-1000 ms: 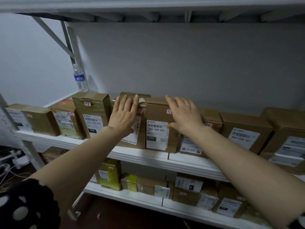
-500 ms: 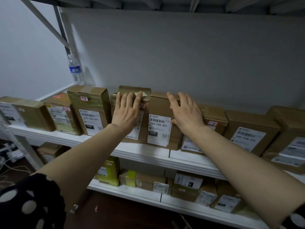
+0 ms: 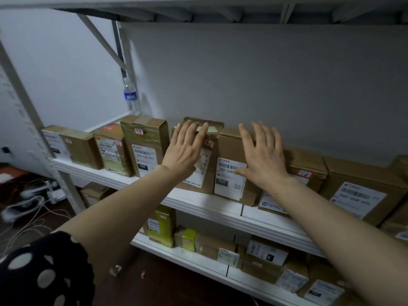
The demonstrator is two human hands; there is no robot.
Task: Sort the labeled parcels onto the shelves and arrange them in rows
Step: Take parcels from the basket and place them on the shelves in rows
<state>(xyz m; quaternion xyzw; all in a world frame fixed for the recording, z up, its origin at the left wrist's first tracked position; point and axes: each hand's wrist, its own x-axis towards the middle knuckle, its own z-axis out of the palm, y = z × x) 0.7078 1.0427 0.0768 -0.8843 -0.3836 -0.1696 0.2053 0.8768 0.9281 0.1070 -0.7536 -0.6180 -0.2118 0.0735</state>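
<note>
Backdrop: plain grey wall [image 3: 265, 74] behind a white metal upper shelf [image 3: 198, 202], with a clear plastic water bottle [image 3: 130, 96] standing in the back left corner.
Row on the shelf: brown cardboard parcels upright side by side, white labels facing out. From left of centre: tall taped brown parcel [image 3: 143, 149], torn-topped brown cardboard parcel [image 3: 206, 173], plain brown parcel with the white 060 label [image 3: 229, 175], lower brown parcel with a red sticker [image 3: 309, 164]. Touching or nearly so down the line.
Left hand [image 3: 184, 151]: laid flat on the front of the torn-topped parcel, fingers straight and close together, tips at the ragged top flap. Gripping nothing.
Right hand [image 3: 262, 160]: open, fingers splayed across the seam between the 060-label parcel and its lower neighbour, thumb over the label's edge. Pressing or just off the card, cannot tell.
Change over the last second: right hand's fingers fanned wider and thumb dropped onto the label. Same parcel still under the left hand. No clear shift of the parcels themselves, much of the apparent motion being the camera's.
Meaning for the task: probably the tail end of squaring these fronts into one line, not a fresh placement. Row here looking close to settled.
Below: white lower shelf [image 3: 198, 261] with more labelled parcels, brown and yellow-green, less evenly lined.
</note>
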